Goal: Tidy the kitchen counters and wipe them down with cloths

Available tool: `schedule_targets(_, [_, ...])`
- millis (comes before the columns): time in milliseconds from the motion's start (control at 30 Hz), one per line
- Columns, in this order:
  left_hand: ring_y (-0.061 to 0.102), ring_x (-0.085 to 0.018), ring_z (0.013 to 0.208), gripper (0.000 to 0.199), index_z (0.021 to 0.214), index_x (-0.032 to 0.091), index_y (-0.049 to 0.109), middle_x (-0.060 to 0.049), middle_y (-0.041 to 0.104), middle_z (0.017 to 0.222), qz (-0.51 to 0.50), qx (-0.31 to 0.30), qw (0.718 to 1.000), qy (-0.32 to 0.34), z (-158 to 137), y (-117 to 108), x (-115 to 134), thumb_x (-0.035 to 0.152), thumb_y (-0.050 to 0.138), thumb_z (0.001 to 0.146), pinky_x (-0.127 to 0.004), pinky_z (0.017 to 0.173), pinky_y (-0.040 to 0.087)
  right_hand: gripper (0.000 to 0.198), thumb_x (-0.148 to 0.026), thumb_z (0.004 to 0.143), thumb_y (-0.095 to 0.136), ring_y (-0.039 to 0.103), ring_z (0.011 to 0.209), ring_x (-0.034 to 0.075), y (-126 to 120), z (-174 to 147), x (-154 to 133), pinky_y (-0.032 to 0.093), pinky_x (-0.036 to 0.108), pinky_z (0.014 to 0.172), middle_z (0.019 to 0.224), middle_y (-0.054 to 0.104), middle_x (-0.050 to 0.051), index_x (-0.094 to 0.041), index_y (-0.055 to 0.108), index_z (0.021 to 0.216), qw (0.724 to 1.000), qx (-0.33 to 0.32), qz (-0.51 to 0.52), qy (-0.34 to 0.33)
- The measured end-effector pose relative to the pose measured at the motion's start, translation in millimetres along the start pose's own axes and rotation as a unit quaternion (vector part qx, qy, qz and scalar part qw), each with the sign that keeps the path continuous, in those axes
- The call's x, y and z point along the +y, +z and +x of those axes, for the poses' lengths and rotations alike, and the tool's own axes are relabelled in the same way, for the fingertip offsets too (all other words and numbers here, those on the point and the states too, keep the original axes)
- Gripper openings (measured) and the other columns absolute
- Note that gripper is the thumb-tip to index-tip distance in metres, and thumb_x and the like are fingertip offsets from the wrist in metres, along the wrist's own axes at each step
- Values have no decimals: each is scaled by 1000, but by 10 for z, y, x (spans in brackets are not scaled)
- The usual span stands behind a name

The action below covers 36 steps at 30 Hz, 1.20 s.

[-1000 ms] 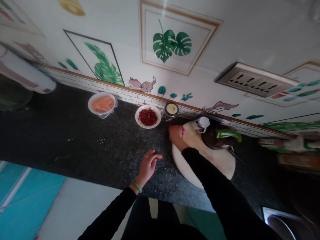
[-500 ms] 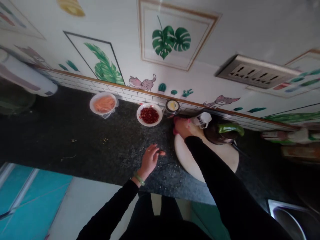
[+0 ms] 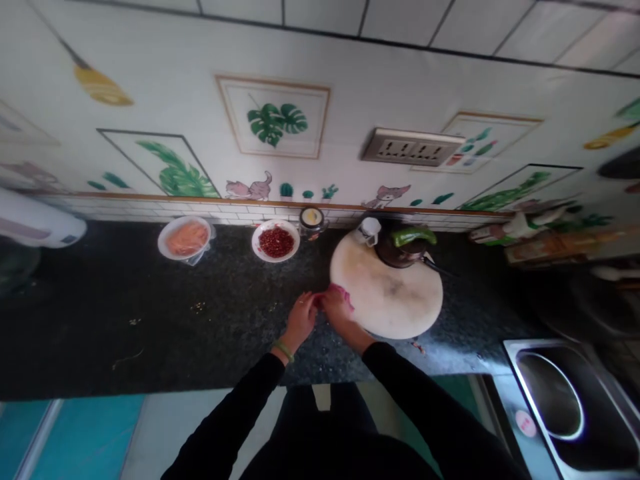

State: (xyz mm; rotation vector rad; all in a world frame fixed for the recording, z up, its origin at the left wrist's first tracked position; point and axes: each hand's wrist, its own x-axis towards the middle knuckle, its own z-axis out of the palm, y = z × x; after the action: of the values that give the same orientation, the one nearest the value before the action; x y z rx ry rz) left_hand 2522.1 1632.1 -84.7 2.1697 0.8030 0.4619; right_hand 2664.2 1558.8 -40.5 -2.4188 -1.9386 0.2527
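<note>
My right hand is closed on a crumpled pink cloth at the left rim of a round, pale cutting board. Beside it, the fingers of my left hand pinch the near end of the same cloth, over the dark counter. The two hands almost touch. Behind them stand a white bowl of dark red bits, perhaps chopped chilli, and a small glass jar with a pale lid. A white cup and a long green pepper on a dark round vessel sit at the board's back edge.
Farther left is a bowl of pinkish-orange food on clear plastic. Crumbs lie on the black counter. A steel sink is at the lower right, with packets along the wall. A socket panel is on the wall.
My right hand has come back from the board's far left edge toward me, bringing the cloth to my left hand. The left fingers have closed on it. The view has shifted right.
</note>
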Motion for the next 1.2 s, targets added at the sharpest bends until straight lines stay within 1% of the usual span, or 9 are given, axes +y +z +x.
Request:
schedule_targets(100, [58,-31,136,46,136,15,60,-17,65,139,6,-10,1000,27,102,68,-24,12,48,92,-57,115,47,40,-12,96,46,58,128,20,-184,-264,128,42,37,116,132,69,9,-23,69,127,989,75,119,42])
schedule_targets(200, [55,-32,138,46,135,17,60,-16,66,139,12,-26,998,53,225,183,18,14,51,91,-59,116,46,45,-14,93,42,56,132,24,-351,-685,331,47,43,112,139,64,13,-21,66,131,929,185,279,155])
schedule_targets(367, [51,-36,141,41,129,16,64,-16,65,140,33,-65,993,91,332,409,235,17,52,90,-60,116,45,50,-33,89,48,68,77,23,-478,-1750,1027,59,37,70,97,73,8,-19,58,136,795,254,382,397])
schedule_targets(467, [52,-36,141,41,129,16,64,-16,64,141,51,-67,992,96,306,520,352,16,52,90,-60,117,45,52,-43,83,53,63,71,21,-456,-2404,1739,56,35,67,89,71,5,-18,60,127,741,328,341,476])
schedule_targets(600, [51,-37,142,42,131,14,62,-17,63,141,92,-75,989,89,212,578,438,18,51,91,-60,117,44,53,-45,78,56,66,93,28,-233,-2860,2748,54,43,86,105,72,13,-16,65,122,734,289,239,566])
schedule_targets(700, [49,-36,144,42,132,15,62,-16,62,144,119,-95,983,100,95,554,523,19,50,93,-58,118,44,52,-38,78,58,59,117,33,113,-2849,3073,47,50,103,126,67,19,-13,66,123,760,256,159,576])
schedule_targets(900, [50,-33,144,41,136,16,59,-16,61,146,118,-74,985,102,-270,612,781,23,44,98,-57,119,44,51,-21,87,42,49,135,33,611,-2524,2116,40,54,112,140,58,24,-10,61,134,786,280,125,537])
schedule_targets(1067, [53,-31,141,42,135,21,60,-13,63,144,95,-99,985,102,-593,932,984,21,47,96,-56,116,48,56,-15,89,37,44,140,37,491,-2148,1145,39,57,110,149,50,26,-11,56,141,795,159,165,561])
schedule_targets(1200, [52,-31,142,44,136,20,59,-13,62,146,88,-136,979,123,-741,1180,1169,19,47,95,-56,117,48,60,-15,87,37,45,141,34,372,-1940,875,43,48,109,153,46,26,-10,49,146,790,69,181,582])
